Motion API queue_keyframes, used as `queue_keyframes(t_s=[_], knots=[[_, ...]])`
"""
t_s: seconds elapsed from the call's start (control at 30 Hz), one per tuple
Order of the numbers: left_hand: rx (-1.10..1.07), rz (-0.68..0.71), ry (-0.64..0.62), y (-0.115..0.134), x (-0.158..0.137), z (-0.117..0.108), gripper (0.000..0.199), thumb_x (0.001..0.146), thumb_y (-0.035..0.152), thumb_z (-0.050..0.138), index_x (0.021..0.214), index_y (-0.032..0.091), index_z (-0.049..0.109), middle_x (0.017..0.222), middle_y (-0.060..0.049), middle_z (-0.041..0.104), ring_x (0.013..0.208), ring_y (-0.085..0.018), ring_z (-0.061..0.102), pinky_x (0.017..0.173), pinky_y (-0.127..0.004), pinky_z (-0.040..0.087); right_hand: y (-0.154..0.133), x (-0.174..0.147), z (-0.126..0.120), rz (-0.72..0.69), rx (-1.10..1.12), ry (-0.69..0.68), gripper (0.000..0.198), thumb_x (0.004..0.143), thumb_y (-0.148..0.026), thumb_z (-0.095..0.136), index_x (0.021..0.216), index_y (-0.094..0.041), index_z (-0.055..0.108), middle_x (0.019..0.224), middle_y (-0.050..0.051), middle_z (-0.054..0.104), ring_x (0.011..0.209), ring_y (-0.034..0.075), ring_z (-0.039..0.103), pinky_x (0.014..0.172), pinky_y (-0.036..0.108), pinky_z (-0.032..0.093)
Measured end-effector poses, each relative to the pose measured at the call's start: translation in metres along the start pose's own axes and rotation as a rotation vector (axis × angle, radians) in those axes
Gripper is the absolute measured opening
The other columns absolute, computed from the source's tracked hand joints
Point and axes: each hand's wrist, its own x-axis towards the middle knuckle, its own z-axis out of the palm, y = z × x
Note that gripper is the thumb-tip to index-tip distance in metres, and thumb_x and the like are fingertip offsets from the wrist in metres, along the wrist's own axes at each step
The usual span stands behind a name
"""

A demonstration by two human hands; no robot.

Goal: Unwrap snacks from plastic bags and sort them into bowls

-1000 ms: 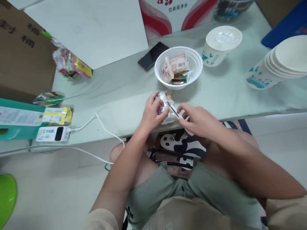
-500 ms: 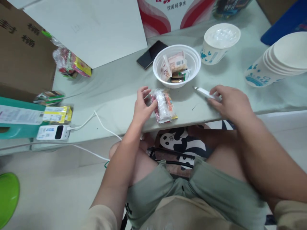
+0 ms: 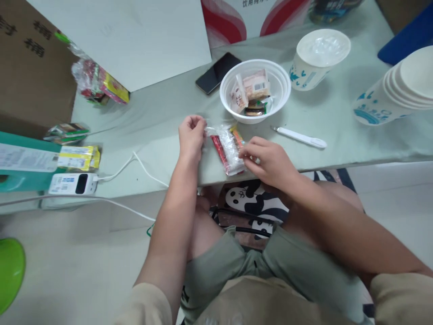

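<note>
Near the table's front edge lies a bundle of small snack packets (image 3: 227,148), red, silvery and orange, in a clear plastic wrapper. My left hand (image 3: 191,137) pinches the wrapper's upper left edge, drawing a strip of film out to the side. At the bundle's right edge, the fingers of my right hand (image 3: 267,161) are curled together on the wrapper; their tips partly hide the contact. To the right rests a white craft knife (image 3: 301,137) with a slim metal tip, untouched. Just behind the bundle stands a white bowl (image 3: 283,97) with wrapped snacks (image 3: 257,85) in it.
A phone (image 3: 218,73) lies left of the bowl. Behind and right are a lined paper cup (image 3: 309,74) and stacked cups (image 3: 372,107). At left are a white power bank (image 3: 72,184) with a cable (image 3: 149,170), and more snack packets (image 3: 96,83). A white box (image 3: 128,36) stands behind.
My right hand has put the craft knife down on the table and moved left to the snack bundle. My left hand has shifted slightly left and up, now pinching the film.
</note>
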Motion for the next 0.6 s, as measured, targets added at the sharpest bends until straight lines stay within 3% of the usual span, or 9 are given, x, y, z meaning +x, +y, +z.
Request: queue_keyframes(t_s=[0.13, 0.37, 0.43, 0.53, 0.6], knots=[[-0.191, -0.088, 0.067, 0.0, 0.012, -0.015, 0.04, 0.075, 0.022, 0.077, 0.101, 0.026, 0.047, 0.073, 0.006, 0.051, 0.051, -0.006, 0.045, 0.046, -0.02, 0.032, -0.004, -0.007, -0.011, -0.04, 0.028, 0.135, 0.018, 0.091, -0.02, 0.051, 0.084, -0.025, 0.068, 0.085, 0.005, 0.065, 0.074, 0.019, 0.061, 0.067, 0.033, 0.047], [-0.279, -0.135, 0.197, 0.006, 0.015, -0.031, 0.055, 0.071, 0.026, 0.079, 0.111, 0.031, 0.041, 0.083, 0.004, 0.052, 0.065, -0.008, 0.054, 0.059, -0.021, 0.044, -0.017, -0.017, -0.012, -0.064, 0.016, 0.388, 0.017, 0.085, -0.014, 0.051, 0.08, -0.027, 0.062, 0.077, 0.004, 0.065, 0.076, 0.021, 0.064, 0.071, 0.036, 0.05], [-0.243, -0.136, 0.185, 0.005, 0.014, -0.034, 0.057, 0.069, 0.033, 0.082, 0.111, 0.032, 0.043, 0.09, 0.003, 0.054, 0.067, -0.009, 0.055, 0.059, -0.022, 0.043, -0.015, -0.016, -0.01, -0.084, 0.032, 0.251, 0.018, 0.081, -0.013, 0.05, 0.084, -0.025, 0.063, 0.074, 0.003, 0.066, 0.071, 0.02, 0.062, 0.068, 0.034, 0.048], [-0.184, -0.173, 0.184, 0.002, 0.008, -0.039, 0.056, 0.071, 0.045, 0.082, 0.111, 0.033, 0.045, 0.1, -0.001, 0.056, 0.068, -0.01, 0.054, 0.057, -0.023, 0.041, -0.01, -0.013, -0.01, -0.184, 0.082, -0.123, 0.023, 0.082, -0.017, 0.05, 0.095, -0.025, 0.067, 0.07, -0.001, 0.067, 0.064, 0.017, 0.059, 0.067, 0.032, 0.044], [-0.131, -0.168, 0.179, 0.001, 0.0, -0.042, 0.056, 0.072, 0.054, 0.08, 0.111, 0.033, 0.046, 0.104, -0.002, 0.055, 0.069, -0.011, 0.053, 0.056, -0.024, 0.04, -0.007, -0.011, -0.01, -0.156, 0.098, -0.183, 0.021, 0.086, -0.021, 0.051, 0.098, -0.024, 0.068, 0.07, -0.001, 0.068, 0.063, 0.017, 0.06, 0.067, 0.031, 0.043]])
